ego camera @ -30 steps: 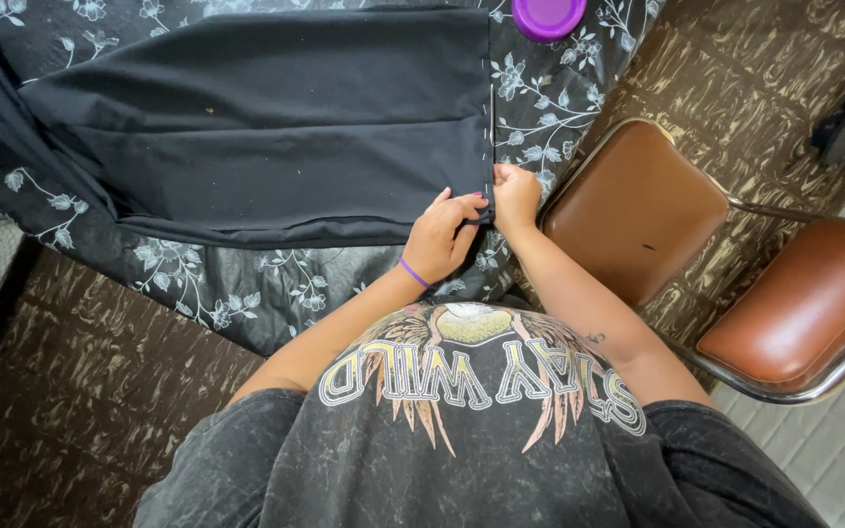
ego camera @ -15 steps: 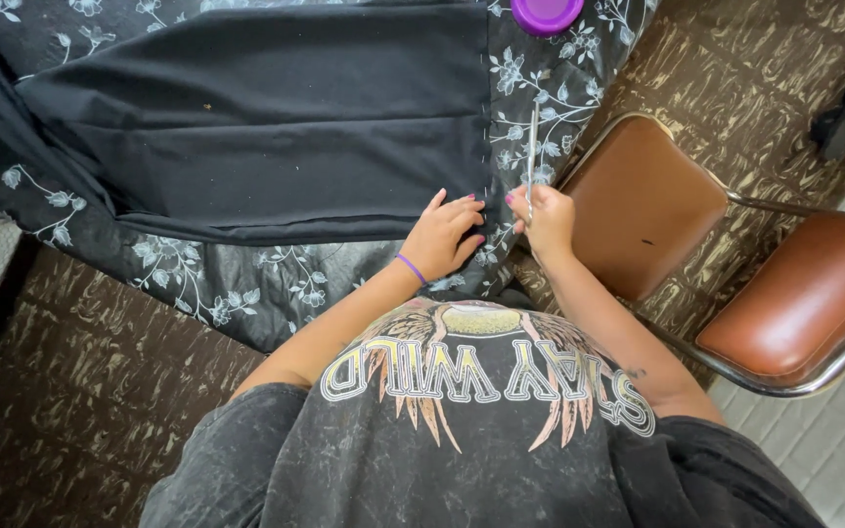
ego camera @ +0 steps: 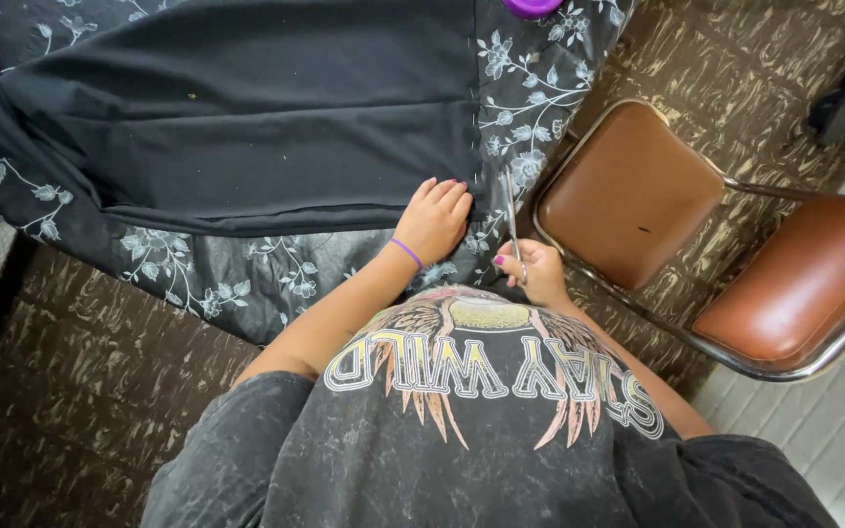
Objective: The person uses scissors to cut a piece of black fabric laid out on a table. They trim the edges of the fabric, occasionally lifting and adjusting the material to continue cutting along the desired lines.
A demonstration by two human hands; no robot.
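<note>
A floral-patterned dark cloth (ego camera: 540,108) is seen draped over the surface, and on it a large plain black fabric (ego camera: 246,108) is spread flat, its long axis running left to right across the view, with its right-hand raw edge ending just above and between the two hands. A brown padded chair (ego camera: 628,191) with a metal frame is placed to the right of the right grip, well clear of the fabric. The left hand (ego camera: 432,220) is laid flat on the lower right corner of the black fabric, fingers spread and pressed down on the cloth, nothing pinched; a purple band (ego camera: 406,252) is worn at its wrist. The right hand (ego camera: 532,272) is held just below and to the right of that corner, off the fabric, its grip closed around the handles of a pair of scissors (ego camera: 511,210). The scissors are held with the long axis near upright in the view, blades pointed away from the body, so that the fabric's edge lies up and slightly left of the right grip, near the blade tips. Whether the blades are parted cannot be told. The left hand is judged the nearer to the fabric, being in contact with it. A purple round object (ego camera: 532,6) is partly visible at the top edge, far beyond both grips.
</note>
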